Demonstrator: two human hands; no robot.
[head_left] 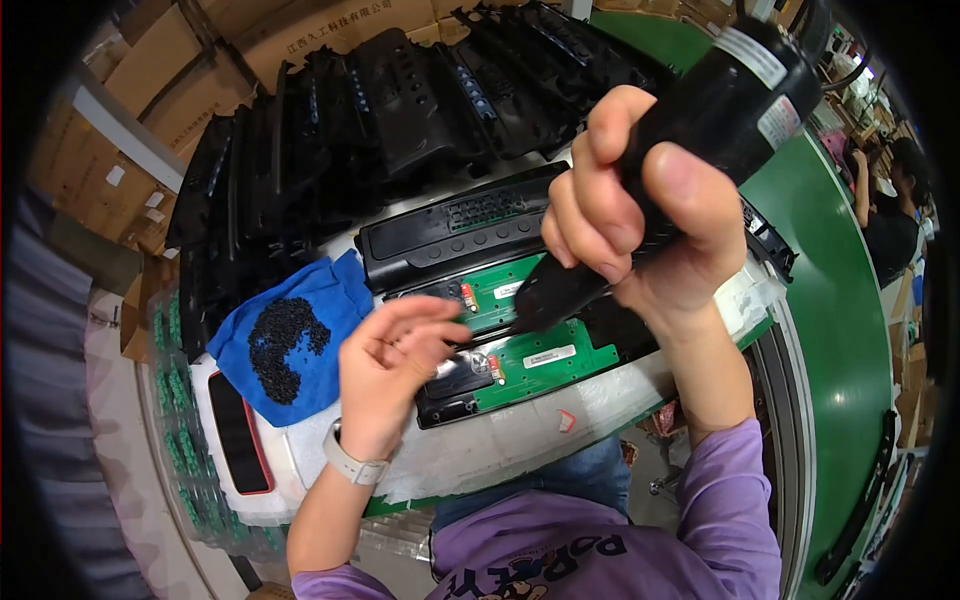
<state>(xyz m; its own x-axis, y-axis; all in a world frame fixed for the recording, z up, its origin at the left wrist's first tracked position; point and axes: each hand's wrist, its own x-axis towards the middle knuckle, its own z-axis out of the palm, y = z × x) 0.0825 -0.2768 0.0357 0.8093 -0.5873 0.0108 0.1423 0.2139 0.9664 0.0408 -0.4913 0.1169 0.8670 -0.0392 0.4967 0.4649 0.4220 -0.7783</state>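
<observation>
My right hand (655, 205) is wrapped round a black electric screwdriver (590, 270), its tip slanting down to the left over the boards. Beneath it lie two green circuit boards, an upper board (490, 300) and a lower board (550, 375), each set in a black plastic panel with a white label and a small red part. At the boards' left end hovers my left hand (385, 365), fingers curled and thumb close to the index finger. Whatever its fingertips pinch, if anything, is too small and blurred to make out. The screwdriver's tip is hard to see against the dark panel.
A blue cloth (345, 290) at the left carries a heap of small black screws (275, 350). Below it lies a red-edged phone (240, 435). Many black plastic panels (400, 110) are stacked behind, and another buttoned panel (450, 230) lies nearer. A green table (840, 300) curves along the right.
</observation>
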